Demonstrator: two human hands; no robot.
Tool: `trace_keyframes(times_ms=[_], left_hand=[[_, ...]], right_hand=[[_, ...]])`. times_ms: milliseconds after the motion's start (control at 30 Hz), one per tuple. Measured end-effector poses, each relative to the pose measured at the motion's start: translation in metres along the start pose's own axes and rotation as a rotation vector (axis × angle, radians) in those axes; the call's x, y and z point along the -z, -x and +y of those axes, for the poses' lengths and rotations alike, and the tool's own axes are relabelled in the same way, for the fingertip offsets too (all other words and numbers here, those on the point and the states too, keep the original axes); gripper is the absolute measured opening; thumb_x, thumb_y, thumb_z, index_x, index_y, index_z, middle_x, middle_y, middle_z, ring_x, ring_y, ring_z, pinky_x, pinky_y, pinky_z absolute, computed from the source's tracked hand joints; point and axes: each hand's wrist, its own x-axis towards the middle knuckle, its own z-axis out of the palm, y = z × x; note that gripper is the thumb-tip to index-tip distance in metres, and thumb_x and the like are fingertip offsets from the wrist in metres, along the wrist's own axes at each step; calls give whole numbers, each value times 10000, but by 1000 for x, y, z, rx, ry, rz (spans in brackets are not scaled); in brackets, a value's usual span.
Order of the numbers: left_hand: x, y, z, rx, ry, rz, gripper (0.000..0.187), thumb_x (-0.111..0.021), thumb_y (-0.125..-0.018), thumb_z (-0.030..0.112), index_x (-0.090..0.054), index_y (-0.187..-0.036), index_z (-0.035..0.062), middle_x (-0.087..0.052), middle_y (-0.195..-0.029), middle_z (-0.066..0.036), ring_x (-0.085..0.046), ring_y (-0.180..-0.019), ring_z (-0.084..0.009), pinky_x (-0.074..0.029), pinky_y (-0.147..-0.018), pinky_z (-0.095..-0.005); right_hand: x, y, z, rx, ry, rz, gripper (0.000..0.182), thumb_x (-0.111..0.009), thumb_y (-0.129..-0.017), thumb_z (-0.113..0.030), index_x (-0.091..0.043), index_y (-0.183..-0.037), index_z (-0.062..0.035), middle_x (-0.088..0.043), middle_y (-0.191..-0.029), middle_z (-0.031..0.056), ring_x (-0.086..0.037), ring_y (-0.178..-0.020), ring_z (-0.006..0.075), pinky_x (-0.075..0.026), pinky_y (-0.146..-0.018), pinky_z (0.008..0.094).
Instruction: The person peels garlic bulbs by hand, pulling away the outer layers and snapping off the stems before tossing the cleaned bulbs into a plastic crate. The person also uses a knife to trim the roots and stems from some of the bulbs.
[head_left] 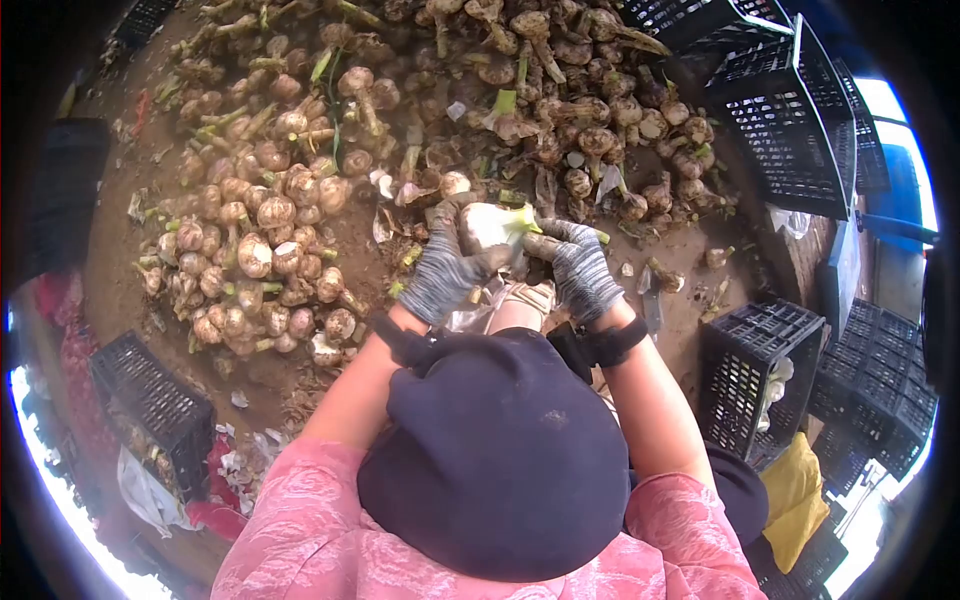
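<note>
Between my two gloved hands is a peeled white garlic bulb (487, 226) with a short green stem end (522, 219) pointing right. My left hand (447, 262), in a grey striped glove, wraps round the bulb's left side. The fingers of my right hand (576, 262) are closed at the stem end, pinching it. Any tool in the right hand is too hidden to make out. Below the hands, pale scraps of skin lie near my lap. Just beyond the fingers sits another garlic bulb (455, 184) on the ground.
A heap of unpeeled garlic (275, 215) spreads to the left, and a darker heap (590, 110) lies ahead. Black plastic crates stand at right (750, 370), upper right (790, 110) and lower left (155, 405). A yellow sack (797, 500) lies at lower right.
</note>
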Motion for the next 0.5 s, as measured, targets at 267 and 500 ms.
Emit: trace_keyframes(times_ms=[267, 500], left_hand=[[6, -5, 3, 208, 464, -153, 615, -644, -749, 394, -429, -1200, 34, -540, -1088, -101, -553, -969, -197, -487, -841, -325], [10, 6, 7, 204, 416, -141, 686, -743, -670, 325, -424, -1191, 12, -553, -993, -121, -553, -836, -189, -486, -667, -304]], right_hand=[[8, 6, 0, -139, -298, -152, 263, -589, -807, -101, -564, -1027, 41, -631, -846, 77, -604, -662, 138, -483, -536, 245], [24, 5, 5, -54, -480, -142, 145, -559, -785, -110, -580, -879, -2, -584, -726, 28, -540, -572, 113, -444, -466, 228]])
